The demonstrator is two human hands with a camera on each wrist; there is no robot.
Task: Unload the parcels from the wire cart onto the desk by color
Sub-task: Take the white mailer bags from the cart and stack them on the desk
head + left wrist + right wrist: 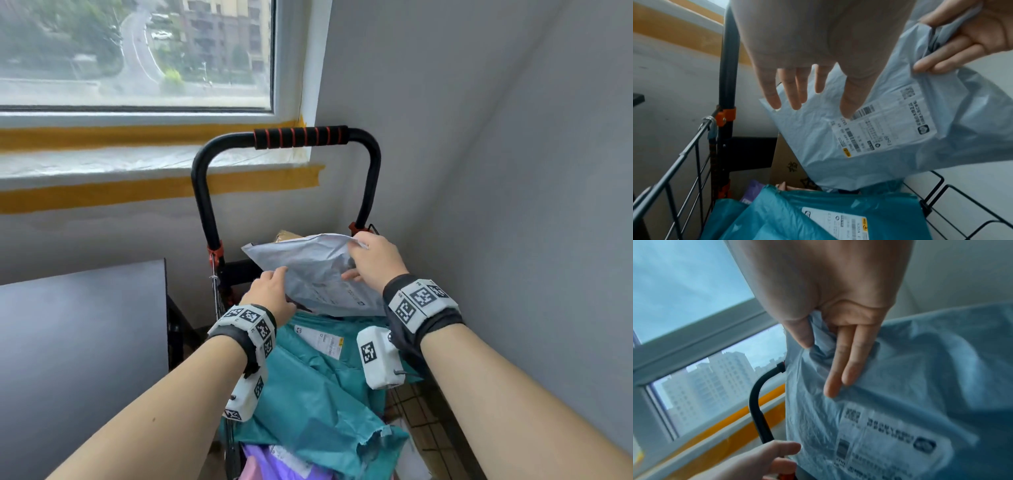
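Observation:
A pale grey poly parcel point(318, 274) point(818, 138) point(900, 386) with a white label hangs over the wire cart point(684, 154). My right hand point(356, 253) point(972, 37) point(828, 337) pinches its upper right corner between thumb and fingers. My left hand point(277, 274) point(807, 91) point(766, 457) is at the parcel's left edge with its fingers straight and spread, holding nothing. In the cart below lie a teal parcel point(308, 377) point(777, 216) and a purple one point(274, 462) point(753, 186). A cardboard box point(785, 162) stands behind them.
The dark desk point(78, 342) lies to the left of the cart. The cart's black handle point(301, 137) with its red-striped grip rises behind the parcels. A grey wall point(513, 205) runs close along the right, and a window with yellow tape sits behind.

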